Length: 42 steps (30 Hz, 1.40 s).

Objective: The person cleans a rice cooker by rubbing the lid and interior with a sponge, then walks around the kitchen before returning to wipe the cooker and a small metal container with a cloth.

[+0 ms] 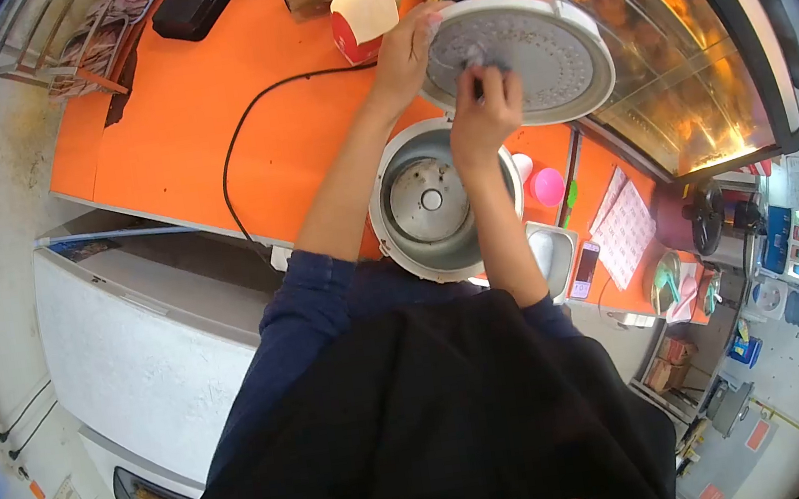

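Observation:
The rice cooker [378, 192] stands with its top open, and the bare round heating plate [411, 209] shows at its bottom. Its round grey lid [554, 78] is raised and tilted, the inner side with its ring of small dimples facing me. My left hand [413, 46] grips the lid's rim at the left. Against the inner face, my right hand [486, 115] is closed on a small crumpled grey, cloth-like thing [475, 58], mostly hidden by the fingers. Whether the lid is still joined to the cooker is hard to see.
A lit glass display case [676, 51] rises close beside the lid. On the orange counter [162, 129] lie a black cable [230, 151], a red-and-white food box [360, 27], a pink cup [547, 187], a phone [585, 268] and a metal tray [550, 255]. A white chest freezer [141, 354] stands at left.

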Each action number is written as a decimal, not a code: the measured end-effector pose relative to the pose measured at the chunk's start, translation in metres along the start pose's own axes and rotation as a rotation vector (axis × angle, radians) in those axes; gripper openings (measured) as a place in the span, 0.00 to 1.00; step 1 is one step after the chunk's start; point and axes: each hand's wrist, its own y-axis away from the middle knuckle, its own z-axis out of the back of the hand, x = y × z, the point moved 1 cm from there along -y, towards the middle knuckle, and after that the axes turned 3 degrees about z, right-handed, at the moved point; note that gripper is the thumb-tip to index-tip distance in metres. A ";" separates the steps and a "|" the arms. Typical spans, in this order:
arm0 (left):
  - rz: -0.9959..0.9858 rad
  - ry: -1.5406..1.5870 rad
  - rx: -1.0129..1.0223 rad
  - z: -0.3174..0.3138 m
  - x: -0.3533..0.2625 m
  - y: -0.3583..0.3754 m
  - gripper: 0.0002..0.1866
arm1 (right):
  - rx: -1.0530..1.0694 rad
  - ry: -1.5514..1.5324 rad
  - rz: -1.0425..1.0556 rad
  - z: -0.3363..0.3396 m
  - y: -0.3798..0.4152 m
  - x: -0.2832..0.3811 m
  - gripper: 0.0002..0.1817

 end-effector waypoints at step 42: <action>-0.035 -0.006 -0.042 0.002 -0.006 -0.002 0.23 | -0.330 0.038 -0.074 0.025 -0.047 -0.025 0.07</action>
